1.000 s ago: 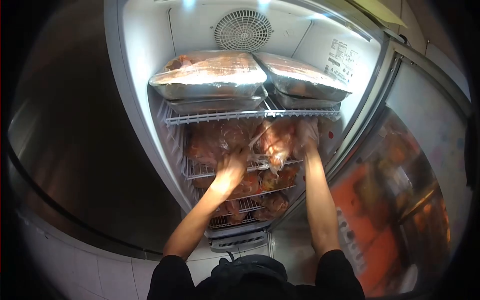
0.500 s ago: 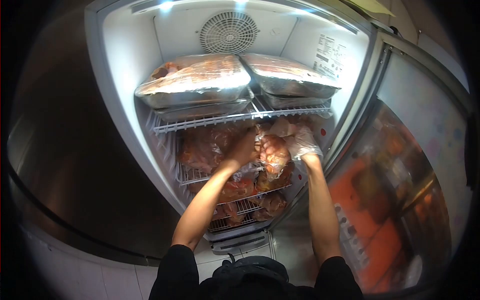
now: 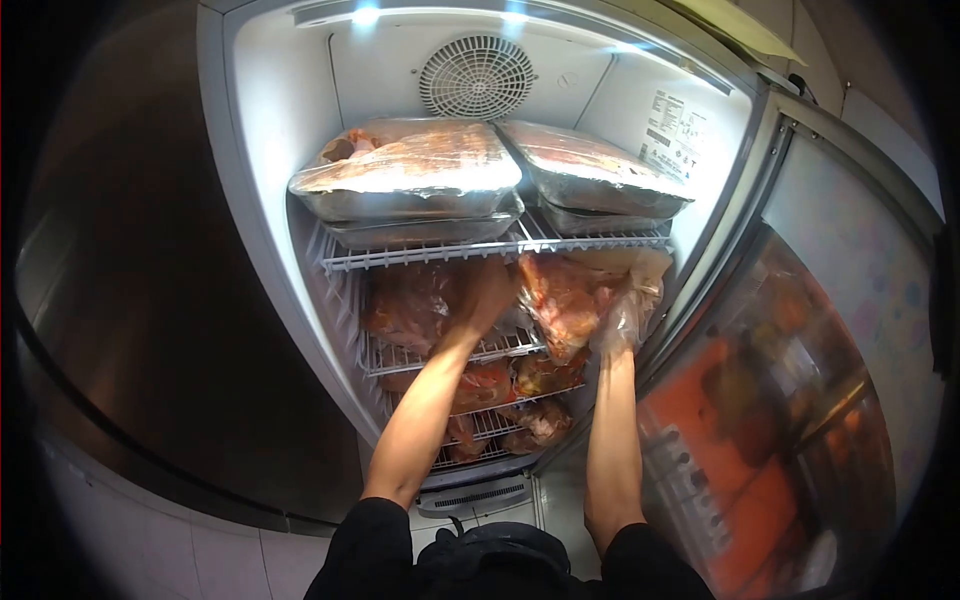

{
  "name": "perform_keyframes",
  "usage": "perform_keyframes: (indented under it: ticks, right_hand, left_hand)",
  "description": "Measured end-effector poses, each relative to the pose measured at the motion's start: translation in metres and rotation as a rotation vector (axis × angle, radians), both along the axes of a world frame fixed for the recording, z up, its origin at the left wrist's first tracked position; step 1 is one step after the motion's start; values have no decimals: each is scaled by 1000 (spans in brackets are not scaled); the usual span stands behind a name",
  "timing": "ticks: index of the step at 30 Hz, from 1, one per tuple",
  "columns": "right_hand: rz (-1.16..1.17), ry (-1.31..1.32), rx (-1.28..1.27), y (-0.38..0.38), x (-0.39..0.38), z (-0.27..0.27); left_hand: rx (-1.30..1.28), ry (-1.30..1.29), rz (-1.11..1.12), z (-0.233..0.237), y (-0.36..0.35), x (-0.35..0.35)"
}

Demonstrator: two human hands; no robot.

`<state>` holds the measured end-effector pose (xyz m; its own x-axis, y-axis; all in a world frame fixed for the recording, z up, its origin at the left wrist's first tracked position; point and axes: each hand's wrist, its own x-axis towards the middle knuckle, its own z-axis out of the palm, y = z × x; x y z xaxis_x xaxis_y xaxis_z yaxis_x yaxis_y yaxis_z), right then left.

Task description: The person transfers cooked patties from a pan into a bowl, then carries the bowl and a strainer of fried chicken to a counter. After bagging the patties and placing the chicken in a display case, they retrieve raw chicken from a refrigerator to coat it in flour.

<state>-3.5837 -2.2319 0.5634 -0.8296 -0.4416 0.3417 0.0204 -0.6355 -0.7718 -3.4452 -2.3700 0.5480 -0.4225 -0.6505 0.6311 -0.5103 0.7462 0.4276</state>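
A clear plastic bag of raw meat hangs at the right side of the second fridge shelf, tilted toward me. My right hand, in a loose clear plastic glove, is closed on the right side of this bag. Between it and another bag of meat on the left is my left hand, reaching in under the top shelf. Its fingers lie in shade, so their grip is hidden.
Film-wrapped metal trays of meat are stacked on the top wire shelf, close above my hands. More bagged meat lies on lower shelves. The open fridge door stands at right, reflecting the surroundings.
The right-hand bag of meat has turned and spread, showing a broader face. My right hand has shifted slightly down. My left hand stays nearly in place, while the whole view has shifted a little.
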Motion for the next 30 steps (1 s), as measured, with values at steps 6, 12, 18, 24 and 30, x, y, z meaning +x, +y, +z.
perform_keyframes:
  ticks: [6, 12, 18, 24, 30]
  right_hand:
    - [-152, -46, -89, -55, -62, -61]
    - [12, 169, 139, -55, -22, -98]
    - [144, 156, 179, -9, -14, -46]
    - [88, 744, 272, 17, -18, -42]
    - [-43, 1663, 206, 43, 60, -3]
  left_hand:
    - [39, 15, 37, 6, 6, 8]
    - [368, 377, -239, -10, 7, 35]
    - [373, 431, -401, 2, 27, 64]
    - [205, 229, -345, -21, 4, 25]
    - [628, 534, -273, -9, 20, 74]
